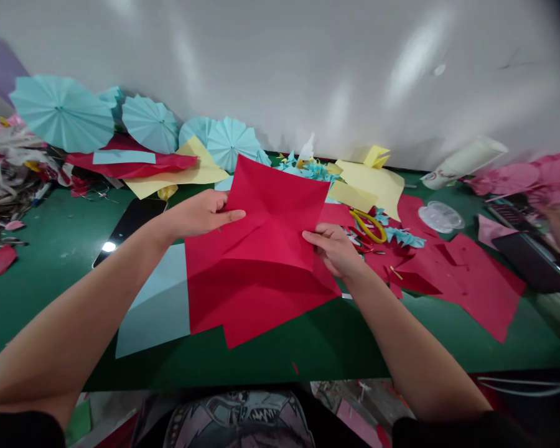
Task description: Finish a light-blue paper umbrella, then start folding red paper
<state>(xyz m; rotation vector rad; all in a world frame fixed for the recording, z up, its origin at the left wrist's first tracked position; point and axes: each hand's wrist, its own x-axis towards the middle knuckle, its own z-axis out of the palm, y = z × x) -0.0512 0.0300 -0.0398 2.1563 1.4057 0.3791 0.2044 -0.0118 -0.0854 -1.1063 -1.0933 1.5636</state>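
Note:
A square red paper sheet (pixel 275 208) with crossing creases is lifted above the table between my two hands. My left hand (pixel 208 213) pinches its left edge, thumb on the near face. On the right edge, my right hand (pixel 331 247) grips the sheet between thumb and fingers. Below it lie more red sheets (pixel 256 305), partly hidden by the raised one. A light blue sheet (pixel 156 317) sticks out to their left. Close to my right hand are yellow-handled scissors (pixel 371 227) among red and blue paper scraps.
Light blue pleated paper rosettes (pixel 233 144) lean along the wall. A black phone (pixel 128 230) lies by my left forearm. Red paper pieces (pixel 476 280), a clear plastic lid (pixel 441 216) and a white cup (pixel 464 163) are at the right. The green table's (pixel 336 354) front edge is near me.

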